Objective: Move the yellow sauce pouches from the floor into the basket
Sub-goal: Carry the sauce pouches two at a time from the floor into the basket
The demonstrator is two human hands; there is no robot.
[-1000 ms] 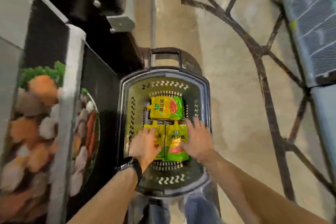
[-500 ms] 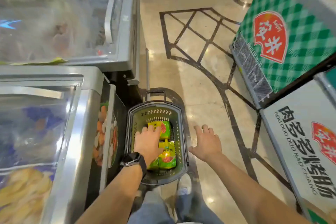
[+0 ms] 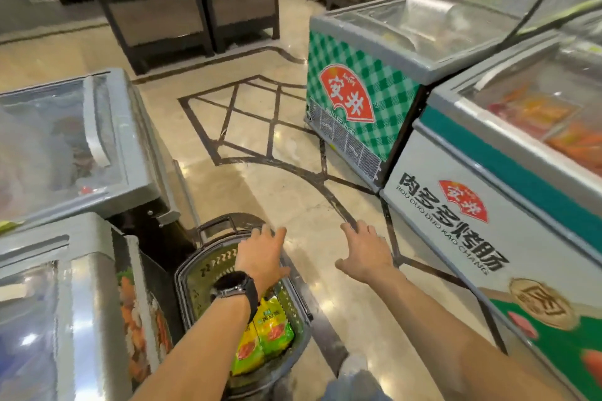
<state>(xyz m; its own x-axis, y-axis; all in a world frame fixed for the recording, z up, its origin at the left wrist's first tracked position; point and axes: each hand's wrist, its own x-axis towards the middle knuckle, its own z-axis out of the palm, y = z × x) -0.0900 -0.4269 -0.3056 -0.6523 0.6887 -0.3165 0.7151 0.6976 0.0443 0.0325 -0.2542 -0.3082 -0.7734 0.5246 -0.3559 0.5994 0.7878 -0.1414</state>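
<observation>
while the basket (image 3: 198, 290) stands on the tiled floor (image 3: 280, 192) just beside a grey chest freezer (image 3: 130, 153), the yellow sauce pouches (image 3: 270, 332) are seen lying flat inside it, in its near half. two pouches are made out side by side, touching along their long edges; whether more are hidden under the forearm cannot be told. their long axes are aligned with the basket's length and run away from the person. the yellow ends are pointed toward the far end, where the handle (image 3: 216, 225) is, and the green ends with red print are turned toward the near rim. the left hand (image 3: 260, 257) is held palm down above the far half of the basket, its fingers straight and nothing gripped; a black watch (image 3: 234, 283) is worn on its wrist. the right hand (image 3: 366, 254) is spread wide, palm down, over bare floor to the right of the basket, apart from it and holding nothing. a green-checked freezer (image 3: 384, 98) and a white freezer (image 3: 456, 238) are set side by side on the right.
</observation>
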